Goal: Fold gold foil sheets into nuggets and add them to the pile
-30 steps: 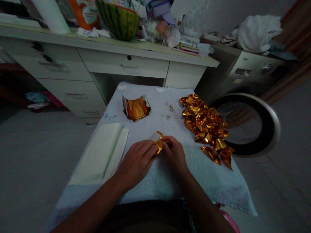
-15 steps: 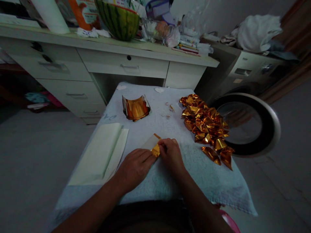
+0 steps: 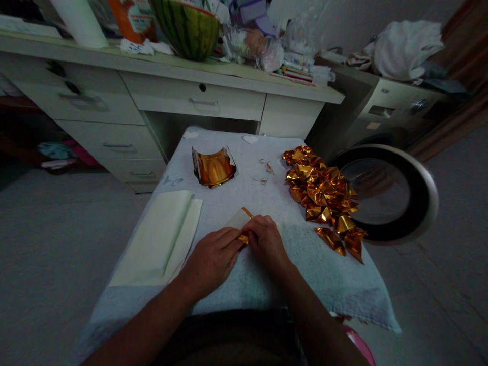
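Note:
A small sheet of gold foil paper [image 3: 239, 218], its pale side up with gold edges, lies partly folded on the cloth between my hands. My left hand [image 3: 213, 254] is closed over its near left part, fingers pressed together on the fold. Gripping the fold from the right, my right hand [image 3: 265, 239] has its fingers bent and pinched. The fingers hide much of the folded part. Beyond them sits a curved stack of gold foil sheets [image 3: 214, 169]. Folded gold foil pieces [image 3: 324, 190] are heaped at the right.
Pale yellow paper sheets [image 3: 152, 239] lie at the left of the cloth-covered table [image 3: 305, 274]. Small bands [image 3: 263, 180] rest near the middle. Behind stands a white cabinet [image 3: 229, 104] with a cut watermelon [image 3: 186, 30]; an open washer door [image 3: 392, 193] is at the right.
My left fingers have slid over the folded gold part, covering more of it. My right hand has shifted slightly left, closer to the left fingertips.

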Motion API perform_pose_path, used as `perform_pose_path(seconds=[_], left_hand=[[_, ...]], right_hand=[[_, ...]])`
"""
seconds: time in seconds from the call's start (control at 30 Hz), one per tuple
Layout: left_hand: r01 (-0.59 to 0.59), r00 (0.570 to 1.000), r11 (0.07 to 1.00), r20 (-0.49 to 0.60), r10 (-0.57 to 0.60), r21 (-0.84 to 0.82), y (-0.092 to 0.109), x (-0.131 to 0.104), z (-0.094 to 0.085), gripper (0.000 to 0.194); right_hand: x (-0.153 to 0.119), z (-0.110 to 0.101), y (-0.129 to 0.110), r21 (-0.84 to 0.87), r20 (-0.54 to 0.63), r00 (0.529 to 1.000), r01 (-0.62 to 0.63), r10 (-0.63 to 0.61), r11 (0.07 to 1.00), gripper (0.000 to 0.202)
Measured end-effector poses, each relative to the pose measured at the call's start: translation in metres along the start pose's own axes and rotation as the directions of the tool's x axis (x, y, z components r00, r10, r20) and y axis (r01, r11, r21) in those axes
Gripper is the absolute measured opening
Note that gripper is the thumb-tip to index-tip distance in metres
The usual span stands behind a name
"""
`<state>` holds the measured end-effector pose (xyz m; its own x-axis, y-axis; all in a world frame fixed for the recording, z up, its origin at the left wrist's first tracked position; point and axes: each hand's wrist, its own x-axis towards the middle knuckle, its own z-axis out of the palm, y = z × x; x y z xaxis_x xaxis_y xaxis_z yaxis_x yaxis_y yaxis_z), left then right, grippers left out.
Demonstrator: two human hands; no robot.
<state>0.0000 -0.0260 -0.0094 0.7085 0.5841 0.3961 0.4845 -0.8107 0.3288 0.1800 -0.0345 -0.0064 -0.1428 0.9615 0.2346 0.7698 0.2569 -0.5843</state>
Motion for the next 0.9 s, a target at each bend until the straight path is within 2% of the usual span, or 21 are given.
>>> perform_pose_path(seconds=[0.17, 0.4, 0.63, 0.8, 0.9], left_hand=[[-0.038, 0.997, 0.998, -0.071, 0.042, 0.051, -0.001, 0.001, 0.004, 0.022], [0.081, 0.995, 0.994, -0.044, -0.084, -0.080, -0.003, -0.001, 0.001, 0.015], [0.156, 0.988, 0.977, 0.017, -0.155, -0.144, -0.002, 0.001, -0.002, 0.016], [0.261, 0.965, 0.952, 0.024, -0.260, -0.159, -0.005, 0.000, -0.005, 0.006], [0.301, 0.953, 0.934, 0.048, -0.298, -0.191, -0.007, -0.001, -0.006, 0.007]], right_hand=[[-0.003, -0.004, -0.001, 0.001, 0.046, 0.999, 0.021, -0.021, 1.000, 0.022], [-0.014, -0.014, -0.009, -0.017, 0.123, 0.992, 0.026, -0.024, 1.000, 0.033], [-0.010, -0.011, -0.010, 0.005, 0.149, 0.987, -0.065, 0.064, 0.998, 0.016], [-0.008, -0.009, -0.009, 0.004, 0.127, 0.988, -0.083, 0.082, 0.997, 0.012], [-0.008, -0.011, -0.010, 0.022, 0.132, 0.988, -0.082, 0.078, 0.996, 0.007]])
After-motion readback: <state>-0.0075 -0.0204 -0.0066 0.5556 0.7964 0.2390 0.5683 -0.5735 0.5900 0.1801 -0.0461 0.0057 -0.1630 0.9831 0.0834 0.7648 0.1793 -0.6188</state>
